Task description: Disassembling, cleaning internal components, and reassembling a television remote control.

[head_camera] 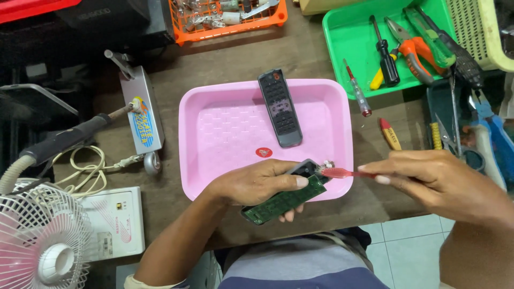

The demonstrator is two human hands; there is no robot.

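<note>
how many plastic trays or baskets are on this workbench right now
4 in view: the pink tray in the middle, the green tray of tools at upper right, the orange basket at the top, and a cream basket at far right, partly cropped.

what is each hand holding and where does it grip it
The left hand grips a green circuit board around its middle. The right hand pinches a red toothbrush by its handle end, bristles at the board's top end.
</note>
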